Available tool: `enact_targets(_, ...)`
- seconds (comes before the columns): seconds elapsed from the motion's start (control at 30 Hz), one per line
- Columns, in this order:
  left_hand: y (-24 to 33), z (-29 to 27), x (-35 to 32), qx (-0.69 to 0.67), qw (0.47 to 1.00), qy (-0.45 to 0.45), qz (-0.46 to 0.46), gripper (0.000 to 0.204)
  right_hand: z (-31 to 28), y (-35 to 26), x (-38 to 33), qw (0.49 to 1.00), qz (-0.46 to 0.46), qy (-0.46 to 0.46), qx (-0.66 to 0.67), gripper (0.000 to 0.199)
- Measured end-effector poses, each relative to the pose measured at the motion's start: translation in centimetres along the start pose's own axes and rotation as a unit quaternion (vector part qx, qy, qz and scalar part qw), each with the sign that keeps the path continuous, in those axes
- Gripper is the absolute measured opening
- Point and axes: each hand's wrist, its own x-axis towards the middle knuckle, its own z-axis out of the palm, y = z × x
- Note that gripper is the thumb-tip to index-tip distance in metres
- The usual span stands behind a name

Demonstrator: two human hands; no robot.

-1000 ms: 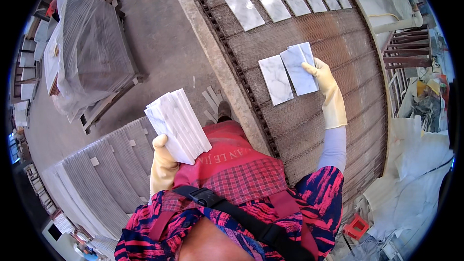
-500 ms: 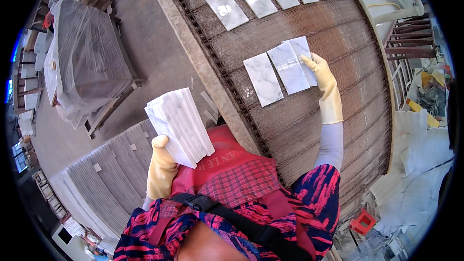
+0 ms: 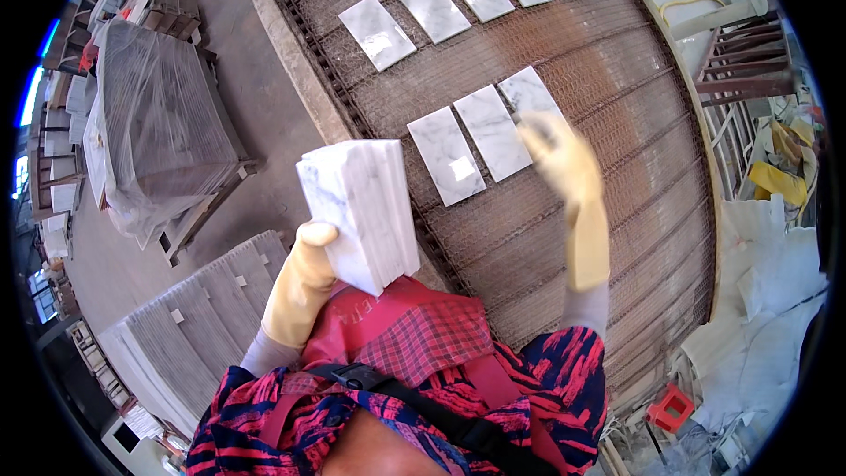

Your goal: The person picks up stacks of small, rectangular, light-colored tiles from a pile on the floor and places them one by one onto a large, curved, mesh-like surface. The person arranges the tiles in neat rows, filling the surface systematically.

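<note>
My left hand (image 3: 304,286), in a pale yellow rubber glove, is closed around a thick stack of white-and-grey marble tiles (image 3: 361,216), held upright in front of my apron. My right hand (image 3: 562,159), gloved the same way, is over the near end of a marble tile (image 3: 530,92) on the mesh conveyor (image 3: 564,256). Motion smears its fingers, so whether they touch that tile is unclear. To its left lie a middle tile (image 3: 493,132) and a left tile (image 3: 446,157), flat, with narrow gaps between the three.
Farther up the conveyor lies a row of several tiles (image 3: 432,9). A concrete ledge (image 3: 291,53) and a chain run along its left side. A plastic-wrapped pile (image 3: 163,115) and a long row of stacked slabs (image 3: 198,308) stand at left. A red plastic crate (image 3: 671,408) sits lower right.
The right tile, overlapping the middle one before, now lies apart from it. My right hand has drawn nearer to me. The tiles on the conveyor appear farther left; my left hand's stack has risen.
</note>
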Motion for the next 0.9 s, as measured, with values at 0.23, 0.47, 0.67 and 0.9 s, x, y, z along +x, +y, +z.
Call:
enact_targets(0.23, -1.4, 1.3, 6.2, 0.058, 0.994, -0.063, -0.067, 0.080, 13.2, -1.6, -7.9, 0.879, 0.011, -0.041, 0.474, 0.061)
enact_targets(0.47, -3.4, 2.2, 9.0, 0.021, 0.991, 0.004, -0.136, 0.068, 11.5, 1.2, -6.5, 0.852, 0.097, 0.066, 0.510, 0.045)
enact_targets(0.67, -2.4, -1.1, 8.2, 0.031, 0.990, 0.082, -0.112, 0.072, -1.6, 4.2, -0.2, 0.939, 0.117, 0.145, 0.288, 0.047)
enact_targets(0.9, -1.8, 0.2, 5.9, 0.002, 0.989, 0.098, -0.114, 0.073, -10.1, 10.4, 10.1, 0.985, 0.083, -0.023, 0.150, 0.041)
